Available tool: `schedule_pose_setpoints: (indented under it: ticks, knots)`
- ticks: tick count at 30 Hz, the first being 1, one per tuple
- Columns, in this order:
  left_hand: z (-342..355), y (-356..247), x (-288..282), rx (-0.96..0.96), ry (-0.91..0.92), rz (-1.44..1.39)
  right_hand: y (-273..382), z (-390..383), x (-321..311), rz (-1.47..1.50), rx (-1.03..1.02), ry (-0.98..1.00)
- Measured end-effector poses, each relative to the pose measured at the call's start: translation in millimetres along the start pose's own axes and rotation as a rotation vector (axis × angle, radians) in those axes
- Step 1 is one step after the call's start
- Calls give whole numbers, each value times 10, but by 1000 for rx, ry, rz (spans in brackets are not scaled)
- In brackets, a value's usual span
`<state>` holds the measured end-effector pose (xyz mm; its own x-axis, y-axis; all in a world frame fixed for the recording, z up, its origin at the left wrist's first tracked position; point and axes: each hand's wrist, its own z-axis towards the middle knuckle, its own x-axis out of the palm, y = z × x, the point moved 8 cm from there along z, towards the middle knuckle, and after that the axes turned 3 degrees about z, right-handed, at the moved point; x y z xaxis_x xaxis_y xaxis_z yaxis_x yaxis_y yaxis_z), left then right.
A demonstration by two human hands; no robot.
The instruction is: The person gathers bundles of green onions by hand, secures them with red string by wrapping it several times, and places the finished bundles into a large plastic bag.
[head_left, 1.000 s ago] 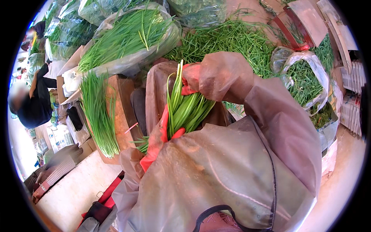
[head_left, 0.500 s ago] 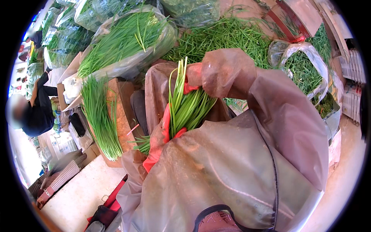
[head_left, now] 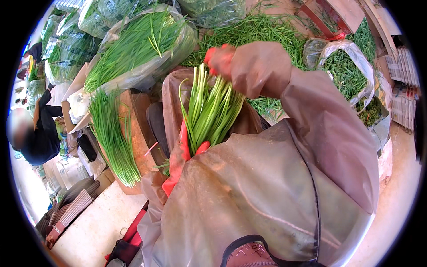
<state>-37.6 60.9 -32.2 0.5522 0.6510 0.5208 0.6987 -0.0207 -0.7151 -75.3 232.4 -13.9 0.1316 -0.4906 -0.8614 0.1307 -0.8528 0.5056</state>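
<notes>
My left hand, in a red glove, is wrapped round the lower part of a bunch of green garlic chives. Their pale cut ends point up and away from me, and a few stalks stick out to the left. Just beyond those ends is my right hand, also red-gloved and slightly blurred. Its fingers look curled, but whatever they may hold is hidden. Left of my knees, a long bundle of garlic chives lies on a brown board.
A large clear bag of chives lies at the far left. Loose green leaves cover the floor ahead. An open white bag of greens stands at the right, near a red-edged box. Another person is at the left edge.
My right hand has moved up and away from me, off the bunch's upper stalks to beyond their cut ends. The bunch stays in my left hand, its stalks now slightly more fanned.
</notes>
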Motion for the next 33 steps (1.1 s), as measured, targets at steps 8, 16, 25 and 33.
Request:
schedule_pose_setpoints:
  ticks: [8, 16, 25, 33]
  knots:
    - [-15, 121, -333, 160, -96, 161, -2042, -854, -339, -439, 789, -142]
    - [-26, 95, -423, 109, -281, 224, -621, -443, 146, 480, 69, -485]
    - [-42, 118, -416, 111, -246, 104, -487, -512, 320, 1090, 162, -559]
    - [164, 34, -694, -252, 142, 427, -152, -294, 765, 1447, 270, -377]
